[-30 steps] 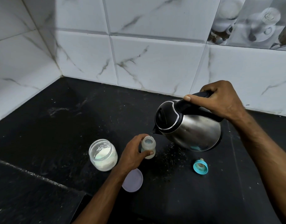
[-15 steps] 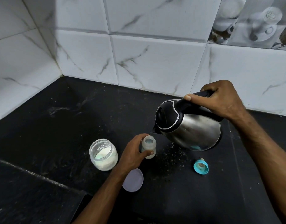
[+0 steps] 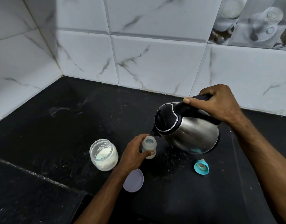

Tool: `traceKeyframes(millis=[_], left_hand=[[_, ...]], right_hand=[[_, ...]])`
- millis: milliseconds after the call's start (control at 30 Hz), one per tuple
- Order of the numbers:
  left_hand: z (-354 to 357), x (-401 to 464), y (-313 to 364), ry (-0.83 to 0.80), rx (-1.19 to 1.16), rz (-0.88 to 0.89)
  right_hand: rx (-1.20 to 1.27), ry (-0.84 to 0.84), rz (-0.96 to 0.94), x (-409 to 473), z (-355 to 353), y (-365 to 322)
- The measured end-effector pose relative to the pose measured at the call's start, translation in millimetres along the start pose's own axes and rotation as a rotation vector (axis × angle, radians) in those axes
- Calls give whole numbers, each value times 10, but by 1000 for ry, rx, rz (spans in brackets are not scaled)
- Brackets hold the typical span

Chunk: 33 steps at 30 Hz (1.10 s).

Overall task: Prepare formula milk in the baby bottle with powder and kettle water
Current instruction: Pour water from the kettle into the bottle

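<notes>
From the head view, the left hand (image 3: 132, 152) is curling round the baby bottle (image 3: 149, 147), thumb pinching its front, keeping it upright on the black surface (image 3: 61, 126). The right hand (image 3: 218, 104) is gripping the black handle of the steel kettle (image 3: 185, 130), which is tilting with its spout just above the bottle's open mouth. An open glass jar (image 3: 104, 155) of white powder is standing just left of the left hand. A pale round lid (image 3: 133, 180) is lying near the left wrist, partly hidden by the forearm. A teal teat ring (image 3: 201, 167) is lying below the kettle, apart from it. Marbled tiles (image 3: 155, 59) are backing everything.
</notes>
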State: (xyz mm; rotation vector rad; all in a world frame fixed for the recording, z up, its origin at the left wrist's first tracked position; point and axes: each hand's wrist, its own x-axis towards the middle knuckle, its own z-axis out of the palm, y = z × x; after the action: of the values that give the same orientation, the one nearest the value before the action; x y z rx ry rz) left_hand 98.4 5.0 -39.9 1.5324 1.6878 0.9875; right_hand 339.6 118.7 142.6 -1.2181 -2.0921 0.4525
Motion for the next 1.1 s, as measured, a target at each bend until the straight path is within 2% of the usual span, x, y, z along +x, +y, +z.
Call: traceKeyframes(millis=[367,600,1100], left_hand=[[0,5,-45,7,22,29],[14,-5,-62,20,3,26],[7,-8,-42,9,-20,5]], right_hand=[[206,144,77,125,-26,14],[337,235,157,340,192,0],[666,159,342,641,1185,78]])
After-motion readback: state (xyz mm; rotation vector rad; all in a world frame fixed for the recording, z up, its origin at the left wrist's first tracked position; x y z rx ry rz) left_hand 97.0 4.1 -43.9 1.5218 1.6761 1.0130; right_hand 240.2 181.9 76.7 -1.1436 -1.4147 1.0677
